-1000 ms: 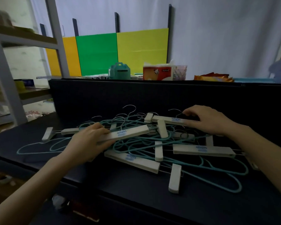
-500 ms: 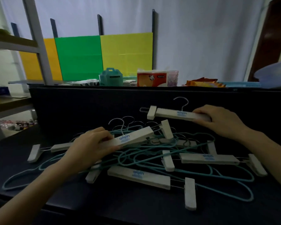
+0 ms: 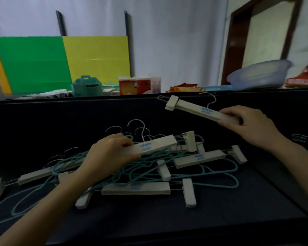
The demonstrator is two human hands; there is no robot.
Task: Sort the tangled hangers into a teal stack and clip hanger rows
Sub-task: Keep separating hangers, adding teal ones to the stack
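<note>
Now | clip hangers (image 3: 135, 188): five seen | left grip (image 3: 105, 155) grasps one | right grip (image 3: 251, 125) another

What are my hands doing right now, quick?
Left hand: closed, holding the lower clip hanger.
Right hand: closed, holding the raised clip hanger.

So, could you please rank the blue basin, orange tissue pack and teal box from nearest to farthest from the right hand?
1. blue basin, just behind the right hand
2. orange tissue pack, back centre
3. teal box, back left
</note>
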